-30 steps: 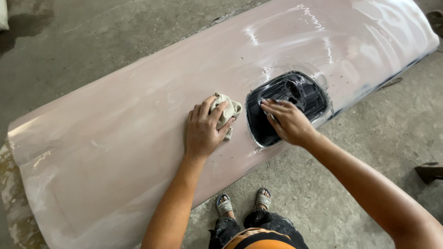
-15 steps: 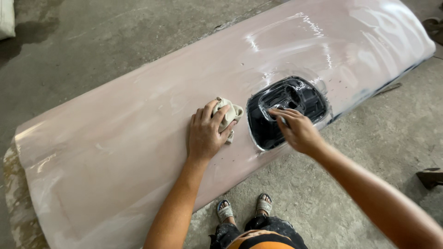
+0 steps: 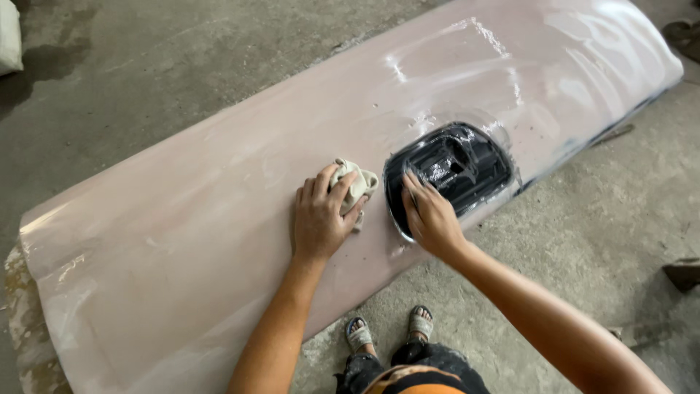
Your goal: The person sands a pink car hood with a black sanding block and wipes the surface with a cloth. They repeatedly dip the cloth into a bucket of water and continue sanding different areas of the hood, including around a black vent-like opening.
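- Panel point(image 3: 219, 241), long, curved and pale pink, is laid across the concrete floor point(image 3: 598, 219).
- Rag point(image 3: 355, 184), crumpled and beige, is pressed onto the panel by the left hand point(image 3: 321, 219), its grip curled around it.
- Black recess point(image 3: 456, 168), at 3 o'clock of the rag, is touched at its rim by the right hand point(image 3: 432, 219), fingers flat and spread.

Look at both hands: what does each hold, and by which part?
The left hand presses a crumpled pale cloth onto the pink panel, fingers over its near side. The right hand holds nothing visible, fingers on the black recess.
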